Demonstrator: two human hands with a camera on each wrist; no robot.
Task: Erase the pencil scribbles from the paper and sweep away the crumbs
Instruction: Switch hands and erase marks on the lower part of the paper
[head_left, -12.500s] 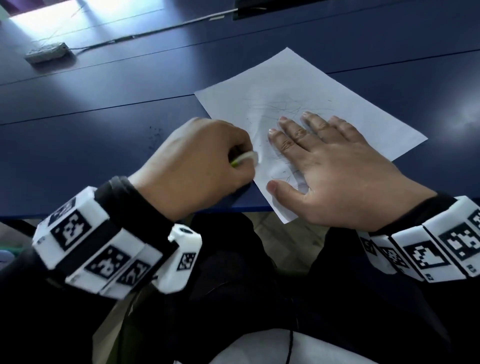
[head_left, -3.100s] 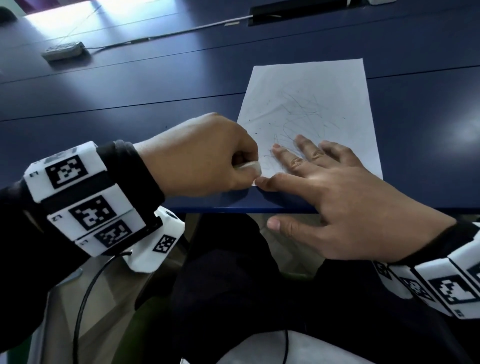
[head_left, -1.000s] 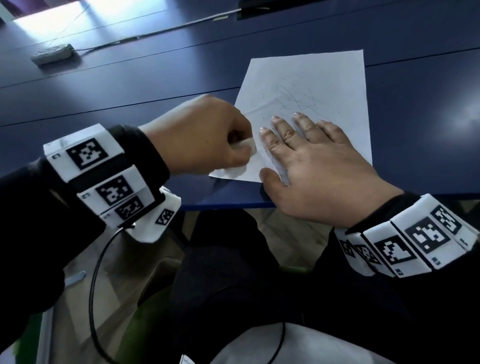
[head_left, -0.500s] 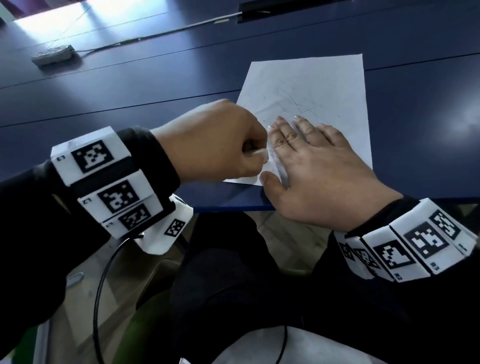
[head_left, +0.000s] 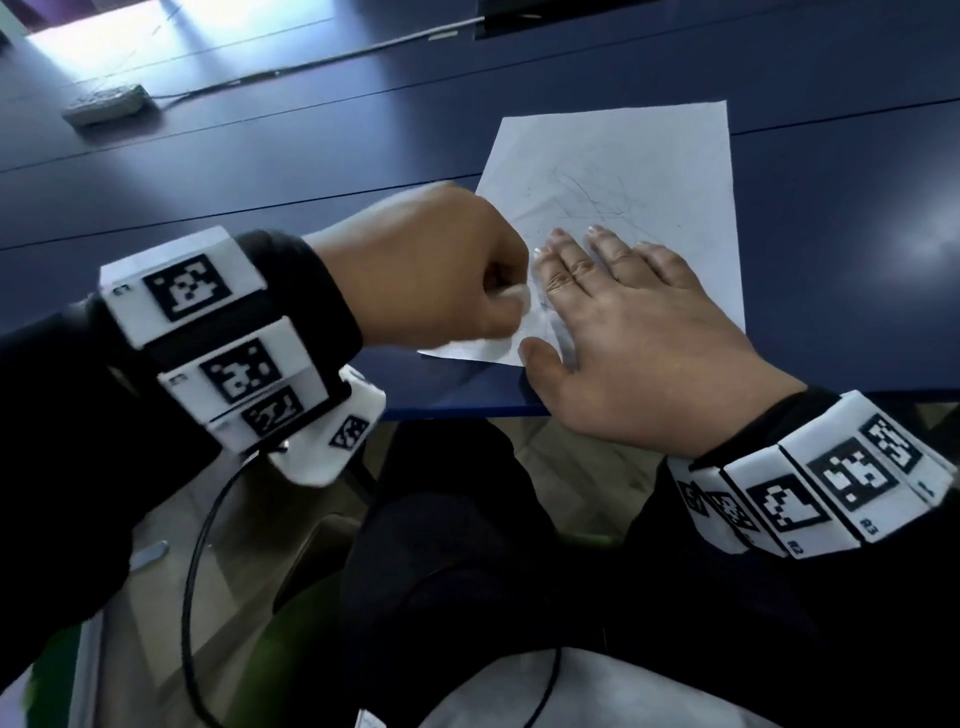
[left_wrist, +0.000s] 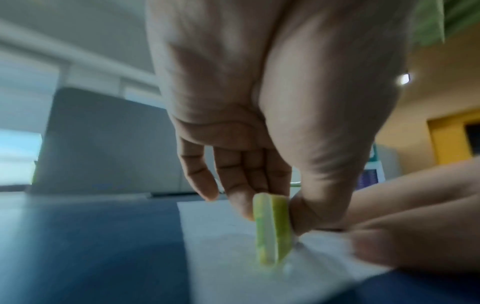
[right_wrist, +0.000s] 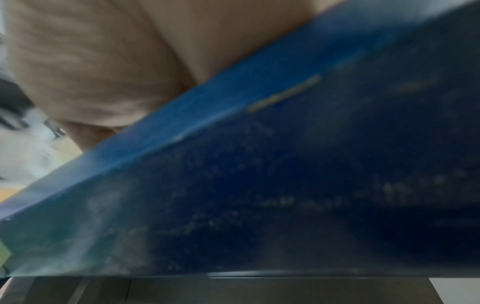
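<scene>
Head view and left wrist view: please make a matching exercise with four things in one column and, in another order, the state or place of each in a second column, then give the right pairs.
Column one:
1. eraser
2. right hand
3. paper
4. power strip

Column two:
A. lies flat on the blue table, faint scribbles on it
B. far on the table, a cable leading from it
C. pinched in the left hand, its edge on the paper
D. fingers straight, pressing the paper down

Pairs: 1-C, 2-D, 3-A, 4-B

1 paper (head_left: 613, 171), 1 eraser (left_wrist: 272, 228), 2 hands: left (head_left: 431, 265), right (head_left: 639, 343); 2 wristbands, 1 table (head_left: 260, 156), 1 power strip (head_left: 104, 104).
</scene>
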